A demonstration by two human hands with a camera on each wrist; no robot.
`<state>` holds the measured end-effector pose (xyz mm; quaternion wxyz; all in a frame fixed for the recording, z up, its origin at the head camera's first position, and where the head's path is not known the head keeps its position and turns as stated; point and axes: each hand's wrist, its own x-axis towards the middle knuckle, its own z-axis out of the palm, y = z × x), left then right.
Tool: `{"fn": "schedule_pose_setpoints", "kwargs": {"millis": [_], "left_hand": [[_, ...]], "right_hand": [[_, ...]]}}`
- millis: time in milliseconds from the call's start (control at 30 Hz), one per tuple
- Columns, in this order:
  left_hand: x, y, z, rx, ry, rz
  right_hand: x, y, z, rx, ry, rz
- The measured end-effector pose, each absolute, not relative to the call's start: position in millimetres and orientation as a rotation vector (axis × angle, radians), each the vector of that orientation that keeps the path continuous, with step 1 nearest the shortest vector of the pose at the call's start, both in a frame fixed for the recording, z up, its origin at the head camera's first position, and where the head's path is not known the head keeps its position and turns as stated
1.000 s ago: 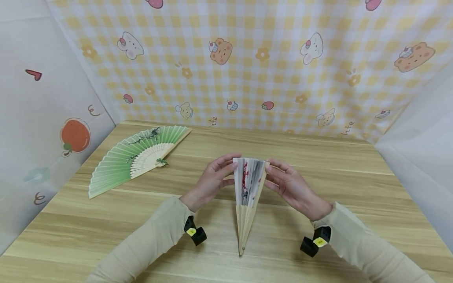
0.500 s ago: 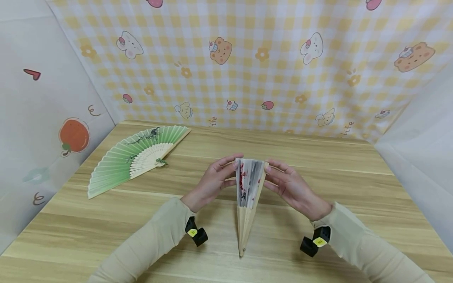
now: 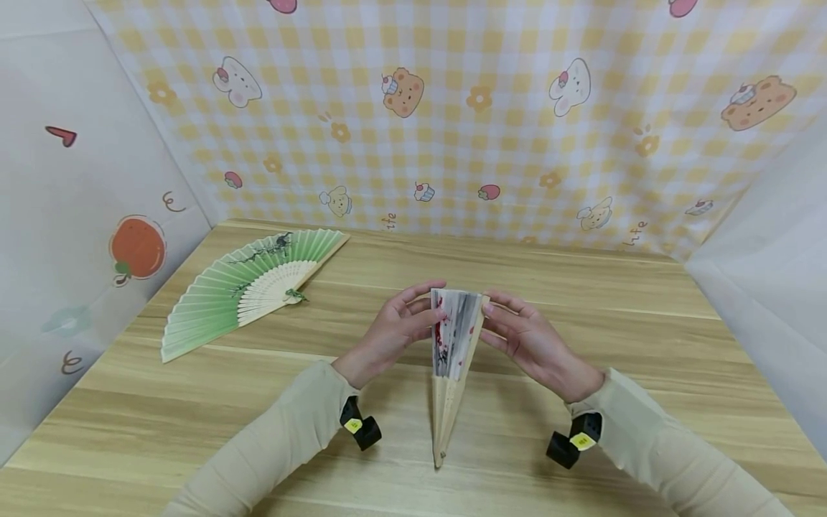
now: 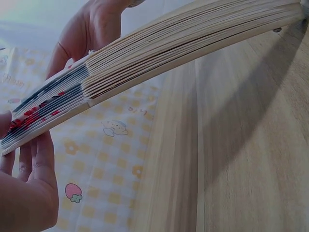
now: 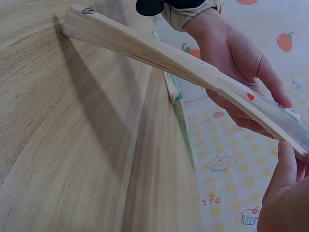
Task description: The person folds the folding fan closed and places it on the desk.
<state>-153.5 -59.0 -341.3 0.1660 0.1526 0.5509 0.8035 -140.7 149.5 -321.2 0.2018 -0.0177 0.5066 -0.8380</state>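
Between both hands a partly folded hand fan (image 3: pixel 460 337) is held, white and grey with red blossoms and pale wooden ribs. Its pivot end points toward the person, near the table, while the wide end is raised. My left hand (image 3: pixel 395 330) pinches the left edge, thumb on the printed face and fingers behind. On the other edge my right hand (image 3: pixel 533 345) grips the outer rib near its top. The left wrist view shows the stacked ribs of the fan (image 4: pixel 159 48) edge-on; the right wrist view shows its metal pivot (image 5: pixel 89 9).
A green folding fan (image 3: pixel 213 301) lies spread on the wooden table (image 3: pixel 620 301) at the far left, with a green cord at its pivot. A yellow checked cloth (image 3: pixel 478 143) hangs behind the table. White cloths stand at both sides.
The left edge of the fan has shifted slightly right, so the fan is a little narrower. My left thumb has slid inward over the printed face. The right hand has barely moved.
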Motion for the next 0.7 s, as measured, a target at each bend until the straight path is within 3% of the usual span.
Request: {"fn": "schedule_pose_setpoints", "kwargs": {"millis": [700], "left_hand": [[-154.6, -54.5, -343.6, 0.451, 1.580, 2.264]], "right_hand": [[-140.1, 150.8, -323.5, -0.039, 1.448, -2.303]]}}
